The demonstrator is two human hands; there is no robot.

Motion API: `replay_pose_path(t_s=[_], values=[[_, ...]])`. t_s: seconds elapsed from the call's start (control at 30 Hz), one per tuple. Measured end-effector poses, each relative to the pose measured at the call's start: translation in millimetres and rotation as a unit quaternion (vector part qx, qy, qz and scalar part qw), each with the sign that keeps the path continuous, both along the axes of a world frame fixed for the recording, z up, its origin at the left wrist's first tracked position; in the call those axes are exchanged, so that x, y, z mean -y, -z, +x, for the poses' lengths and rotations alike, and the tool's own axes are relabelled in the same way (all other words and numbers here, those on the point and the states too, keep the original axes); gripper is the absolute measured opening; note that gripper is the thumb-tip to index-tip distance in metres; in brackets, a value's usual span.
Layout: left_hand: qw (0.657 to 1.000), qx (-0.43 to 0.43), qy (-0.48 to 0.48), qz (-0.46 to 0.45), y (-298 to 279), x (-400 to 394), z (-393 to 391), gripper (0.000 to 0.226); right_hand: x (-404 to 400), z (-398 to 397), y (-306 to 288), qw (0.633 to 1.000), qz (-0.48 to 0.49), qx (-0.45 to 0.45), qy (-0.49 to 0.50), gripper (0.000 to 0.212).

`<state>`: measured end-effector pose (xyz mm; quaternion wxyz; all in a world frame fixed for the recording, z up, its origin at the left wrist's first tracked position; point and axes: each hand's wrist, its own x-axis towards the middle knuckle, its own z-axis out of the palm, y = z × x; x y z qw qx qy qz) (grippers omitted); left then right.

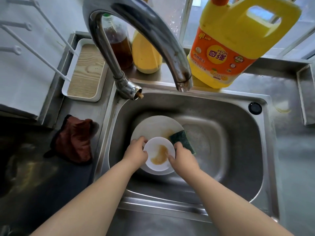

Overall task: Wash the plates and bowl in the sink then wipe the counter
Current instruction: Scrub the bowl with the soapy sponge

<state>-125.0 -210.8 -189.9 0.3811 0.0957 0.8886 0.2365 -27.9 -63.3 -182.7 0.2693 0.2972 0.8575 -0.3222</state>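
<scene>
Both hands reach into the sink [238, 126], left hand [136, 151] and right hand [183, 156] fingers curled gripping the bowl [159, 154].

1. Home kitchen for sure: stainless steel sink [238, 133] set in a steel counter [289, 159], with a curved chrome tap [136, 31] over it.
2. Yellow dish soap jug [230, 48] and two sauce or oil bottles [134, 48] line the window ledge.
3. Dirty plates [153, 126], a green scouring sponge [182, 140] in the basin, and a brown rag [75, 142] lying beside it.
</scene>
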Motion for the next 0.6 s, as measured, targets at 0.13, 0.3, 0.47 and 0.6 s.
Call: replay_pose_path(t_s=[0.13, 0.3, 0.47, 0.6], values=[[1.000, 0.018, -0.016, 0.004, 1.5, -2.8, 0.8, 0.036, 6.2, -8.4, 9.0, 0.998, 0.024, 0.002, 0.056, 0.022], [1.000, 0.007, -0.022, -0.002, 1.8, -6.0, 1.2, 0.036, 8.0, -10.1, 11.8, 0.997, 0.050, -0.032, 0.046, 0.011], [1.000, -0.011, -0.015, 0.008, 0.4, -8.3, 2.6, 0.037, 5.1, -2.8, 16.6, 0.996, 0.026, -0.067, 0.061, 0.008], [1.000, -0.007, -0.012, 0.027, -7.2, -11.0, 4.5, 0.034, -1.9, 3.4, 11.8, 0.991, 0.011, -0.119, 0.059, 0.022]])
